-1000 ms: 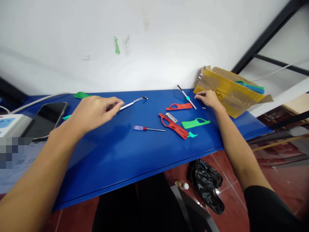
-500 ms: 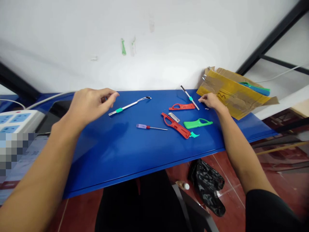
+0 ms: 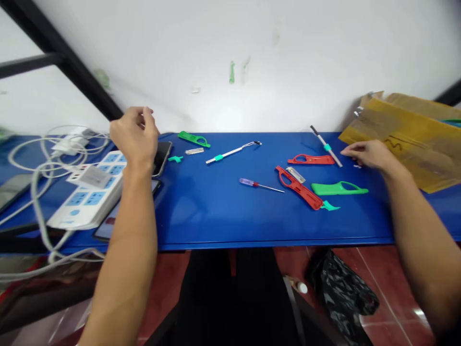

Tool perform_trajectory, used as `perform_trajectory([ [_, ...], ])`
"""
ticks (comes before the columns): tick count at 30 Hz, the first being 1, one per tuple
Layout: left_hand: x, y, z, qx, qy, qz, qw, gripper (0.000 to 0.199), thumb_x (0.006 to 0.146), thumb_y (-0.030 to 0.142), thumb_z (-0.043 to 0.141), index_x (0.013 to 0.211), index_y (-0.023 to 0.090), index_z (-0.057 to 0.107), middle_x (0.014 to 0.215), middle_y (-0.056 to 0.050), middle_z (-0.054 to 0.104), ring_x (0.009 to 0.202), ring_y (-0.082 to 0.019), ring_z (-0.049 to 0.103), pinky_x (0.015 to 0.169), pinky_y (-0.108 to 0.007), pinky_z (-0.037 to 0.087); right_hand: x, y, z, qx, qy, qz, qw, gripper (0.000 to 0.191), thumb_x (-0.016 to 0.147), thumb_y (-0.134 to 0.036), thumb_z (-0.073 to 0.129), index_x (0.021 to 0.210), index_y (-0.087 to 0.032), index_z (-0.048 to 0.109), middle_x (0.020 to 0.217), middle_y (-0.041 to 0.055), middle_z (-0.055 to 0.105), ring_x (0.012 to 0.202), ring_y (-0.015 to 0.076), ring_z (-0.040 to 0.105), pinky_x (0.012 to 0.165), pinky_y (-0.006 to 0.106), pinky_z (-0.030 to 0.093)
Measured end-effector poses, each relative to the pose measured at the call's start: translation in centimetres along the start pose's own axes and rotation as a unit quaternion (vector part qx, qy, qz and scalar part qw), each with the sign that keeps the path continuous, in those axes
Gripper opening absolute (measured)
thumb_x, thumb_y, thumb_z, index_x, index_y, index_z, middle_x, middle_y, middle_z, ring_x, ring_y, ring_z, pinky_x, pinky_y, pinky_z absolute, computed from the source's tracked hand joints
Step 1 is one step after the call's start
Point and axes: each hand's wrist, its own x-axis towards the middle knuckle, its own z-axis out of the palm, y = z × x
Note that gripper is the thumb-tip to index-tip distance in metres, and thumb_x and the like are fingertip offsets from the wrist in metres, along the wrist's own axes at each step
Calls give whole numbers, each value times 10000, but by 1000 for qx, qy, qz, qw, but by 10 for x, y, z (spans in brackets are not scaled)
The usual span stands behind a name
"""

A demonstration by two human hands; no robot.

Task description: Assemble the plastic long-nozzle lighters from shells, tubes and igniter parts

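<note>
My left hand (image 3: 135, 134) is raised over the phone (image 3: 163, 156) and the power strip, its fingers curled in; anything in them is hidden. On the blue table beside the cardboard box, my right hand (image 3: 369, 154) has its fingers drawn together near small white bits (image 3: 357, 166). Close to it lie a metal lighter tube (image 3: 334, 156) with a teal piece and a red lighter casing half (image 3: 313, 159). A second red casing half (image 3: 300, 188), a green casing half (image 3: 338, 188) and a purple-handled screwdriver (image 3: 261, 185) lie nearer the middle. Another lighter tube (image 3: 230, 153) with wires lies further left.
A cardboard box (image 3: 406, 139) with yellow tape stands at the right. On the left are a white power strip (image 3: 90, 197) and tangled white cables (image 3: 36, 187). Another green casing half (image 3: 193, 139) and a teal trigger (image 3: 175, 159) lie by the phone.
The view has swung left, bringing the power strip and more lighter parts into sight. My left hand has moved left, away from the wired tube. My right hand stays beside the box.
</note>
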Motion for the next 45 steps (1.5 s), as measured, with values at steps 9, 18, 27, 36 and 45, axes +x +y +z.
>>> perform_trajectory([
  [9,-23,-2,-13,-106,136,-18,985,347,1140,364,512,1125,163,795,648,11,660,606,-138,653,695,-284,485,20,30,-2,49,-15,54,997,782,522,-891,911,932,-228,858,810,134,797,556,227,613,686,464,499],
  [18,-35,-8,13,-64,5,13,998,348,1093,407,567,1049,199,842,679,-24,712,634,-174,655,689,-293,417,3,1,-2,5,13,80,997,355,682,-566,892,724,-225,802,736,100,759,659,262,623,679,426,458],
  [27,-46,19,17,-68,-117,13,991,339,1101,402,556,1105,216,840,737,-32,759,700,-207,710,725,-306,465,-13,-6,6,-4,42,51,998,554,755,-754,766,724,-201,741,700,120,745,684,263,624,707,406,471],
  [36,-74,66,51,-87,-292,204,930,364,1099,435,593,1274,191,799,1226,-144,760,1194,-333,652,1077,-461,542,-30,11,-6,69,-31,-43,996,828,611,-946,789,994,-212,805,834,104,785,670,225,579,642,389,479],
  [45,-69,47,50,-103,-283,165,939,333,1106,427,576,1106,222,839,1159,-103,770,1112,-283,671,1011,-412,539,-25,14,6,35,2,-108,994,592,838,-791,704,1011,-239,828,894,82,780,769,249,642,791,412,523],
])
